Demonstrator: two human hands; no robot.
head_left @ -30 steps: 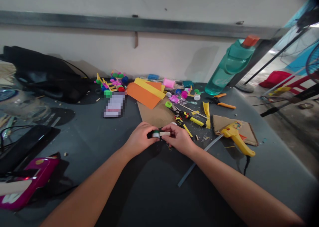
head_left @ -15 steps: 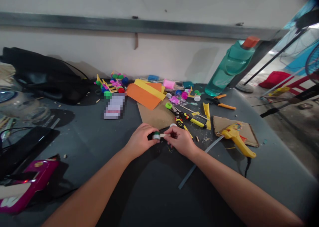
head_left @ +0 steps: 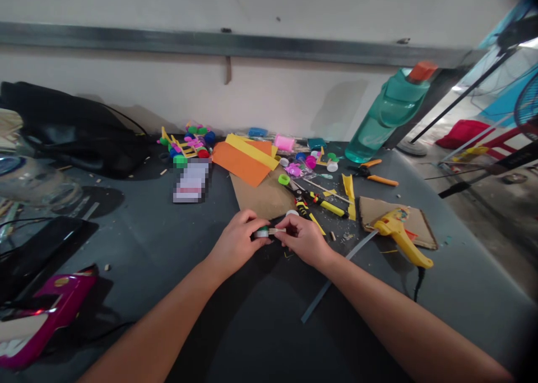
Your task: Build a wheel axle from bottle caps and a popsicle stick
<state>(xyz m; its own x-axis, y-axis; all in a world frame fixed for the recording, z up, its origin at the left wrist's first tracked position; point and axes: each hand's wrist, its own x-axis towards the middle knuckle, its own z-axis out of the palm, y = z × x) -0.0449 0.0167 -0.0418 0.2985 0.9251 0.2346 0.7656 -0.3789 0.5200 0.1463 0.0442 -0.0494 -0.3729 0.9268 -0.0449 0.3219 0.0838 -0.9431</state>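
Observation:
My left hand [head_left: 240,238] is closed on a small green-and-white bottle cap [head_left: 262,232], pinched between thumb and fingers. From the right, my right hand [head_left: 306,239] pinches a short pale wooden stick [head_left: 277,231], whose left end meets the cap. Whether the stick is fixed to the cap, I cannot tell. Just beyond my hands lies brown cardboard [head_left: 263,199], with a white cap [head_left: 292,212] by my right fingers. Yellow-and-black pliers [head_left: 303,204] and a yellow-and-black cutter [head_left: 332,206] rest behind my right hand.
A yellow glue gun [head_left: 399,231] lies on cardboard at the right, near a clear glue stick [head_left: 319,301] under my right forearm. A teal bottle [head_left: 386,116] stands by the wall. Orange paper [head_left: 239,161], a phone [head_left: 191,180] and a magenta device [head_left: 63,299] lie further left.
My left hand has shifted slightly, and the cap and stick have tilted a little between my fingers. Both hands keep their hold.

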